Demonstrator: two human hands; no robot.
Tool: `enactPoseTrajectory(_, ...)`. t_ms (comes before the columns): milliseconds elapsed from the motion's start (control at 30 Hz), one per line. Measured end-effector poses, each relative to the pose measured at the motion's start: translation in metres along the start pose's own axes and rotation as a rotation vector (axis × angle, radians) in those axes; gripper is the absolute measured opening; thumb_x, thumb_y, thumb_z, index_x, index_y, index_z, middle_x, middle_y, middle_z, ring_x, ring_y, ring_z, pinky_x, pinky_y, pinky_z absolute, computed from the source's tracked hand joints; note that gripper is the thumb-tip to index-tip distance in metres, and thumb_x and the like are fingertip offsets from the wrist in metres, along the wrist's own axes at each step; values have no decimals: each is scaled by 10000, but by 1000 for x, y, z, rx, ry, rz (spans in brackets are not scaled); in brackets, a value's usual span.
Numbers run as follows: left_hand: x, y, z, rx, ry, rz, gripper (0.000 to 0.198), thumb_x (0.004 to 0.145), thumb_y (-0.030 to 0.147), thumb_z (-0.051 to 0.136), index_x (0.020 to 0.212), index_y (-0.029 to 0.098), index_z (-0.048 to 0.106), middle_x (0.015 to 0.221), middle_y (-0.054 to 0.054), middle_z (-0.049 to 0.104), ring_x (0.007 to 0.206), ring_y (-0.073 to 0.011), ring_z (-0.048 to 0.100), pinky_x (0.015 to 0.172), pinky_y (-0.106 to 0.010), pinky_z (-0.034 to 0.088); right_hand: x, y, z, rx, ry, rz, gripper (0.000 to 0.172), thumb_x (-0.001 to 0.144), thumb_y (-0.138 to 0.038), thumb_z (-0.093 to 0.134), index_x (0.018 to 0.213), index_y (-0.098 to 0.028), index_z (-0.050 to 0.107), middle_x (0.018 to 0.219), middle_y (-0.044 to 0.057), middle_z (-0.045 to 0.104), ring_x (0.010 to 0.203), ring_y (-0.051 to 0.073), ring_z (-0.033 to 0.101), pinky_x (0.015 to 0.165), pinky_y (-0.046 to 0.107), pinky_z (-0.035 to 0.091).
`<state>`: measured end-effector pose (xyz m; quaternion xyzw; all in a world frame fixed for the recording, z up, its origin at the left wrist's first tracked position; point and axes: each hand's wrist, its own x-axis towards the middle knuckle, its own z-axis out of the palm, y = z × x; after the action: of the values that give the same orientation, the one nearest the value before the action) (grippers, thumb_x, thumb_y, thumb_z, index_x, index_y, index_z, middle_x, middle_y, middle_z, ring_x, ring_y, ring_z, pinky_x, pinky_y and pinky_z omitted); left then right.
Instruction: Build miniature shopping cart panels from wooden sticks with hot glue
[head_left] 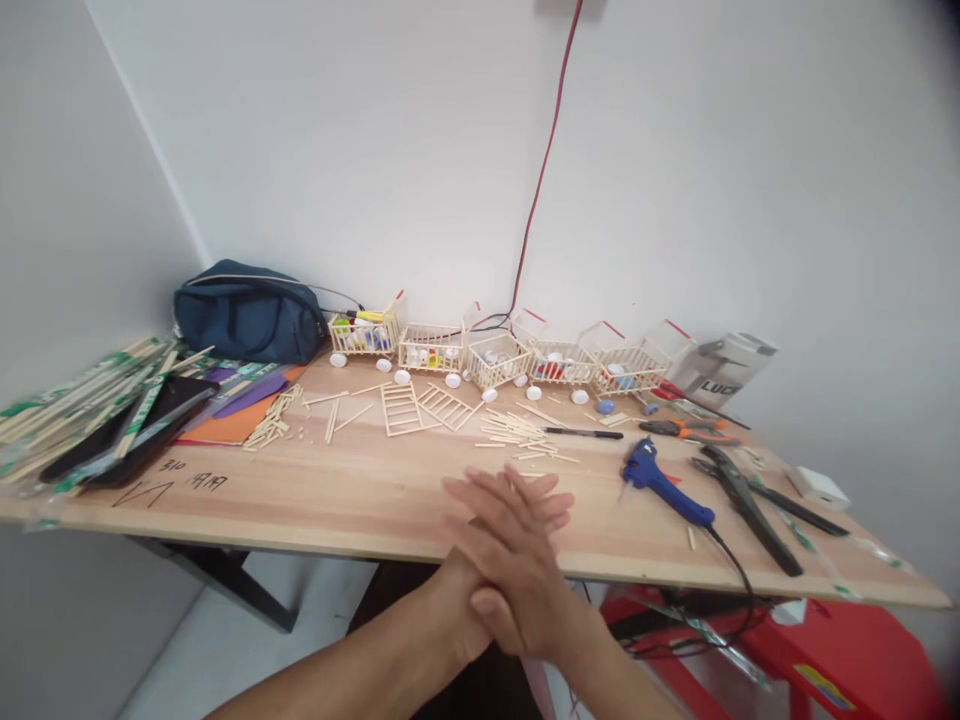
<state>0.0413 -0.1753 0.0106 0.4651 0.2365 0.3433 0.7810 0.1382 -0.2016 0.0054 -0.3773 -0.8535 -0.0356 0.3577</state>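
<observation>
Hands pressed flat together, palm on palm, hover over the near edge of the tabletop (315, 500). The right hand (517, 580) seems to lie on top, its fingers pointing up and left, while the left hand (536, 500) shows beneath it with fingers fanned to the right; both are open and hold nothing.

Nearest to them is a scatter of loose sticks (517, 432), just beyond the fingertips and not touched. A black pen (585, 433) lies at the right edge of that scatter. Left of the sticks, farther back, two ladder-like stick panels (401, 408) lie flat side by side.

A blue glue gun (664, 485) lies near the hands on their right, its black cord running off the front edge. Beyond it lie orange pliers (690, 430) and black cutters (746, 505).

Along the wall stands a row of small stick carts (495, 355) on white wheels, well apart from the hands. A dark blue bag (247, 315) sits at the row's left end, and wrapped stick bundles (75, 400) lie at the far left.
</observation>
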Motion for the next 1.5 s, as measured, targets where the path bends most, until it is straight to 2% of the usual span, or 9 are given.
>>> enactPoseTrajectory(100,5,3,9,-173,-60,-65,477,948,481,385,1239,202,639,1271,-100,640,1306,-257,491,1114,-456,354,-8,42,-4,-125,167,159,444,959,-427,376,1358,-281,506,1440,60,500,1384,292,371,1167,575,116)
enactPoseTrajectory(167,8,16,4,-219,-143,-93,497,930,504,440,1208,148,647,1284,-146,625,1279,-265,515,1128,-445,324,-16,65,-14,-107,272,341,422,974,-426,348,1307,-256,543,1385,83,547,1332,284,437,1145,567,188)
enactPoseTrajectory(267,17,38,-9,-217,-191,-64,453,885,484,551,1069,96,695,1136,-185,688,1122,-268,622,1067,-434,387,-21,84,-24,164,404,603,464,990,-467,282,1283,-221,544,1300,112,600,1184,257,565,1022,475,406)
enactPoseTrajectory(367,37,51,-22,-163,-131,-46,319,791,375,708,975,114,707,1007,-137,719,907,-200,678,904,-354,489,-15,86,-25,355,420,732,443,996,-465,289,1207,-220,592,1211,98,650,1080,230,618,945,405,463)
enactPoseTrajectory(533,82,53,-48,-23,20,29,388,619,372,834,892,129,703,807,-46,696,710,-107,622,714,-248,481,16,84,-20,309,312,666,368,981,-442,378,1123,-227,641,1154,76,670,1083,218,603,944,360,440)
enactPoseTrajectory(733,114,50,-81,325,130,163,377,638,483,764,668,130,635,589,8,593,549,-90,526,543,-217,408,51,106,0,499,253,745,287,836,-475,631,930,-204,613,850,46,687,759,183,646,692,292,488)
enactPoseTrajectory(1067,117,49,-99,374,241,211,348,720,428,698,585,147,543,521,33,534,499,-75,455,529,-215,352,76,129,32,732,242,743,305,868,-451,587,715,-198,513,545,-66,461,484,80,400,495,220,321)
enactPoseTrajectory(1333,118,49,-99,248,234,136,365,713,468,719,643,137,583,566,22,555,522,-79,473,544,-222,372,66,138,34,874,263,869,360,850,-498,600,706,-170,631,594,-15,575,506,80,471,496,218,361)
enactPoseTrajectory(1500,118,48,-98,214,246,131,354,707,454,732,654,137,582,571,22,563,522,-78,484,539,-221,387,67,136,29,1060,254,954,327,732,-483,735,789,-163,703,732,25,666,580,84,550,487,191,385)
